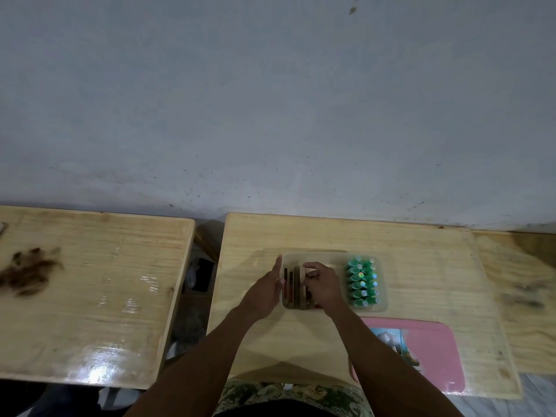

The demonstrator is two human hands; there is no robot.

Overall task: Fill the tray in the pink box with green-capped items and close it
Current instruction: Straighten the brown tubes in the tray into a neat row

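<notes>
Here the green-capped tubes [362, 282] stand packed at the tray's [382, 308] right end; light, slick, best pinched by the caps. Beside them something small is pinched by the right hand [322, 284]; the left hand [266, 291] is spread flat, empty.

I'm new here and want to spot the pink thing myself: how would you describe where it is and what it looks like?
Start at the middle wooden table, the one the person's arms reach over. Along its near edge, to the right of the right forearm, lies a flat pink lid with rounded corners. Unlike the clear tray of green-capped items beyond it, it is opaque pink and carries a picture label at its left end.
</notes>
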